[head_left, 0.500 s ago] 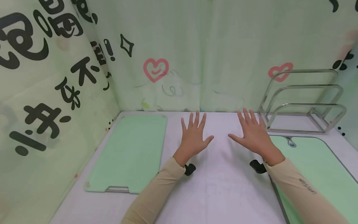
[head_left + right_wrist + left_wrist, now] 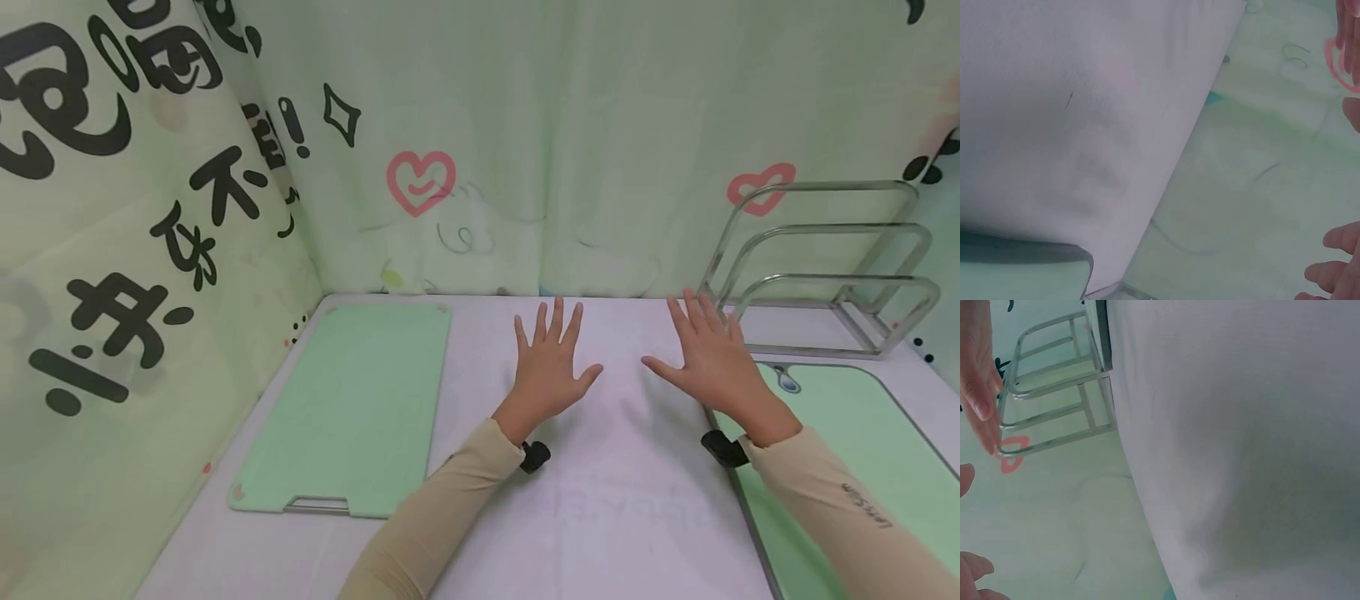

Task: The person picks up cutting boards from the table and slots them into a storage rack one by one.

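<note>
In the head view my left hand (image 2: 549, 371) hovers over the middle of the white table (image 2: 600, 517), fingers spread and straight, palm down, with nothing in it. My right hand (image 2: 712, 362), equally spread and bare, is held over the table beside the inner edge of the right green cutting board (image 2: 840, 433). Its fingertips overlap the lower left of the metal rack (image 2: 832, 279) in this view. To the left of my left hand lies another green cutting board (image 2: 352, 400). Shadows of the hands fall on the cloth below them.
The wire rack has several upright loops and stands at the back right. A small blue-and-grey oval piece (image 2: 787, 381) sits at the right board's top edge. Green printed curtains (image 2: 487, 125) enclose the table's back and left side.
Both hands have shifted to the right in the head view, still spread. The boards and the rack have hardly moved, only drifting slightly with the camera.
</note>
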Available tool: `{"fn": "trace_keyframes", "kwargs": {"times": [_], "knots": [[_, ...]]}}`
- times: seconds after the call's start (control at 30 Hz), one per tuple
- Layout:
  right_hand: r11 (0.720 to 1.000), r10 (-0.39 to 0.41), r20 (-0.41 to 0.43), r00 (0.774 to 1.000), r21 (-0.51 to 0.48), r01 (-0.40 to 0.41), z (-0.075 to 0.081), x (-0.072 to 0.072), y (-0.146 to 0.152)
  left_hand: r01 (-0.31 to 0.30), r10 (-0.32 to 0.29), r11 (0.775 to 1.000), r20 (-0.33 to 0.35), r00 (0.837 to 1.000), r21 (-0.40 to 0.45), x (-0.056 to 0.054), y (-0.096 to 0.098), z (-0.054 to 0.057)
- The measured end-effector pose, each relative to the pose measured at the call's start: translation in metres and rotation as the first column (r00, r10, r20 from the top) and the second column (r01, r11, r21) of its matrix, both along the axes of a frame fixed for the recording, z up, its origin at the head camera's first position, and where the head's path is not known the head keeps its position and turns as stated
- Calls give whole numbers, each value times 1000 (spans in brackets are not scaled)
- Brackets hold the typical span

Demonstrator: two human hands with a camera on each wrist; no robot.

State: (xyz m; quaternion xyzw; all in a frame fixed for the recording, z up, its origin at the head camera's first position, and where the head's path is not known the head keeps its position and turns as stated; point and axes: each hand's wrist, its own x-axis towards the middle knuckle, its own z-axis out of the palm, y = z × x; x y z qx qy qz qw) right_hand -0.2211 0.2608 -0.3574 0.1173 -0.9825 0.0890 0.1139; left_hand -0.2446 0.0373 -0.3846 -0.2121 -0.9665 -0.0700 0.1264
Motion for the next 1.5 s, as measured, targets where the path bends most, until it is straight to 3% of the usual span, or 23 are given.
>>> {"fn": "trace_keyframes", "kwargs": {"times": [0.37,0.73,1.0,1.3,1.5], "knots": [[999,-34,18,999,0,34,4,-1,16,34,-34,999,6,999,-26,-5,24,2],[999,-54,-18,998,-9,54,6,1,43,69,-69,997,6,998,-26,-12,42,4],[995,-98,8,995,-24,98,11,-1,65,64,-65,996,-7,998,-59,-18,54,5],[992,-119,-50,992,-40,117,19,-3,91,57,-57,995,-4,998,-82,-24,67,9],[981,-191,-39,981,-24,190,25,-2,106,50,-48,995,20,999,-88,-29,76,12]]}}
